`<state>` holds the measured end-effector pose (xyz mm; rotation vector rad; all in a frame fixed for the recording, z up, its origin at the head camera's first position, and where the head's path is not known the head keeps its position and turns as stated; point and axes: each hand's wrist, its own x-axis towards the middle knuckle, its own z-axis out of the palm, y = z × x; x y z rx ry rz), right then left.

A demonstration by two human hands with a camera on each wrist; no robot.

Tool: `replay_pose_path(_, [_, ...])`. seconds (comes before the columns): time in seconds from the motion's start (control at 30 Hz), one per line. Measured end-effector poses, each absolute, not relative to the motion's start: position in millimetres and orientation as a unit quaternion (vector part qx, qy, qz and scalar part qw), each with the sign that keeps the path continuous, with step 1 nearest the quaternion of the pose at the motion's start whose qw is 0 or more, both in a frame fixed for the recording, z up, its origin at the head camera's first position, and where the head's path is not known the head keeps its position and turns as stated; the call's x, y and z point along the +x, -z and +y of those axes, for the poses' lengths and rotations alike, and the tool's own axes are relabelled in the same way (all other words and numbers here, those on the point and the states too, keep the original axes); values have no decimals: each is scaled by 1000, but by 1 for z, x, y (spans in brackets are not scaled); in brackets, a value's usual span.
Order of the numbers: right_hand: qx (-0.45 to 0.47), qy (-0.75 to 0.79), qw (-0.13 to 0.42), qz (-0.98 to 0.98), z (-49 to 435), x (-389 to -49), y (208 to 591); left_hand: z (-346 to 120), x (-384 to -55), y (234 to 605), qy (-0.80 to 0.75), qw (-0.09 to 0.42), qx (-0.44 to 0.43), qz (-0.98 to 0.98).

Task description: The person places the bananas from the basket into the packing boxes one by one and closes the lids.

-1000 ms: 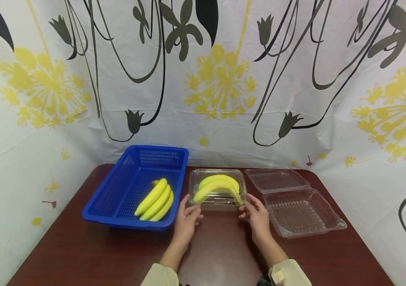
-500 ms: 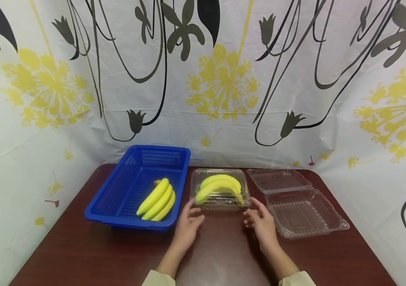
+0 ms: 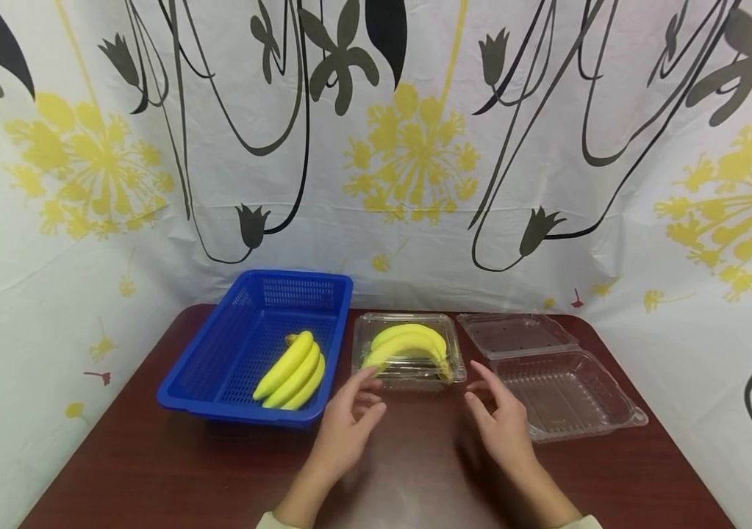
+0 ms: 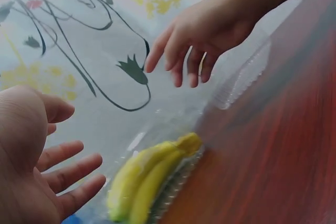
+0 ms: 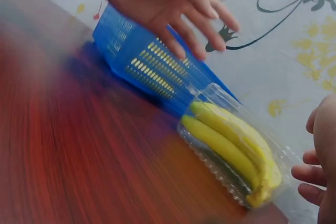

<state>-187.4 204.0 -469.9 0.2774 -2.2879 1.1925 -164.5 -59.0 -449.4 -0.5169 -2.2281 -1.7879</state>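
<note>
Clear box (image 3: 409, 376), bananas (image 3: 407, 342) inside: just right of blue basket (image 3: 240, 353) | left hand (image 3: 342, 426), right hand (image 3: 505, 427): empty, fingers loosely parted | est. light, slick, thin-walled, dents easily; best held low at both short ends

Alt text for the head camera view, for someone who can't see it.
A person's left hand and right hand hover, holding nothing, before a closed clear box of yellow bananas on a dark red table. To its left, a blue basket holds another bunch; to its right lies an open clear container. Flower-patterned cloth hangs behind.
</note>
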Motion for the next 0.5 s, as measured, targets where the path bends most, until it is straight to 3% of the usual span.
replay_pose_path(0.3, [160,-290,361,-872,234,-189,467,-86,-163,428,483,197,-229,-822])
replay_pose_path(0.5, [204,-201,399,-871,254,-192,468,-110,-170,422,426,216,-231,-848])
